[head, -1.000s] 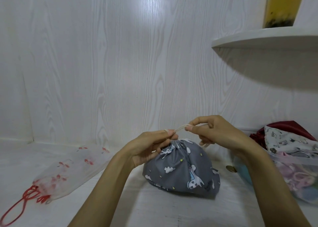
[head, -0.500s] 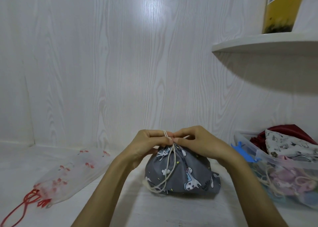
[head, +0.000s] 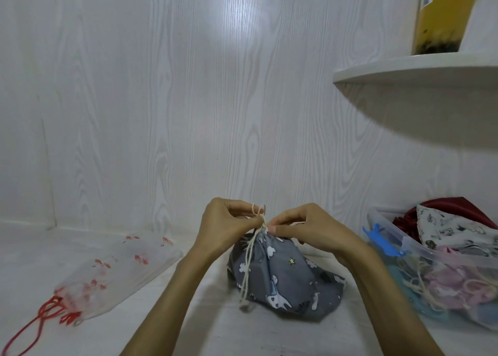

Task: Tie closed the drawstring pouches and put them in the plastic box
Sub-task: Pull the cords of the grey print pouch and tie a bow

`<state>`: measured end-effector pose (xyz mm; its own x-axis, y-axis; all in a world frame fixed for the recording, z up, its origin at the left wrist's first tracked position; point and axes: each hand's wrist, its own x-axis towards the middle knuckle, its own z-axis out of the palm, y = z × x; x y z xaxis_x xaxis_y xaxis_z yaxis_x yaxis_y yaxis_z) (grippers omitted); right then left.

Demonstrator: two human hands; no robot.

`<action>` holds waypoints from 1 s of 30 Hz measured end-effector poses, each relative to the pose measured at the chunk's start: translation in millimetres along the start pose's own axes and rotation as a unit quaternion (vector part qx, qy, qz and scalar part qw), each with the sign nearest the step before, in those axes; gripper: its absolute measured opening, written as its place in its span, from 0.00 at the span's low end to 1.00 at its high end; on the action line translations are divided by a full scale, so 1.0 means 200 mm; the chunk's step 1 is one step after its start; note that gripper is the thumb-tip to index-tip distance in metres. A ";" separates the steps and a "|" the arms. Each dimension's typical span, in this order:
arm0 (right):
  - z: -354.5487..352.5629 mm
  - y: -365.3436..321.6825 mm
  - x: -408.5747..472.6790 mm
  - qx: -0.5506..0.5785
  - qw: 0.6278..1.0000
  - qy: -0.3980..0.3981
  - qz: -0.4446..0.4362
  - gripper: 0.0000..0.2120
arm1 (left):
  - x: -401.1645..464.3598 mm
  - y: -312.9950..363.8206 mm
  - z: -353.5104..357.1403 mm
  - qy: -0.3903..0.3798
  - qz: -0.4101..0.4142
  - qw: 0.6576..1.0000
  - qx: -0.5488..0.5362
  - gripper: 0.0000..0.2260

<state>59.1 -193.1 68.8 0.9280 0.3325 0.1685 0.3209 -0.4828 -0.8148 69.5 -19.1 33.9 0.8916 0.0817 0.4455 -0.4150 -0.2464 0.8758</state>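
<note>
Worktop (head: 242, 336) of pale wood grain carried everything, with a white shelf (head: 420, 67) overhead on the right. The plastic box (head: 390, 237) stood at the right edge, already heaped with pouches, a blue clip on its rim. A translucent pouch (head: 116, 269) printed in red lay flat to the left, well apart, its red cord loose and apparently not yet tied. The grey pouch (head: 285, 277) sat at the centre, just beside the box, its mouth gathered tight. The left hand (head: 226, 226) pinched the cream drawstring (head: 249, 264) at the neck, and the right hand (head: 307, 229) pinched it from the other side, fingers curled. A small loop of cord stood up between them, while the slack ends trailed down the front to the worktop. Tying looked to be the step in hand, the knot formed but probably not snug. The next move would likely call for pulling the ends apart to cinch it, then lifting the pouch into the box.
</note>
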 end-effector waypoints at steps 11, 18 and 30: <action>-0.01 0.08 0.03 0.112 0.990 -0.013 0.086 0.08 | -0.02 0.00 0.04 -0.007 0.061 0.998 0.010 0.09; -0.01 0.09 0.03 0.127 0.987 0.004 0.100 0.07 | -0.02 -0.01 0.03 -0.039 0.045 0.998 0.007 0.12; 0.02 0.08 0.04 -0.152 0.958 0.221 -0.100 0.05 | -0.01 0.03 0.02 -0.106 -0.007 0.990 -0.091 0.06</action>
<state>71.3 -195.4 55.3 0.8107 0.1002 0.5769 0.4785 -0.6811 -0.5541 65.4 -23.6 36.5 0.9077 -0.1244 0.4008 -0.4107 -0.0665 0.9093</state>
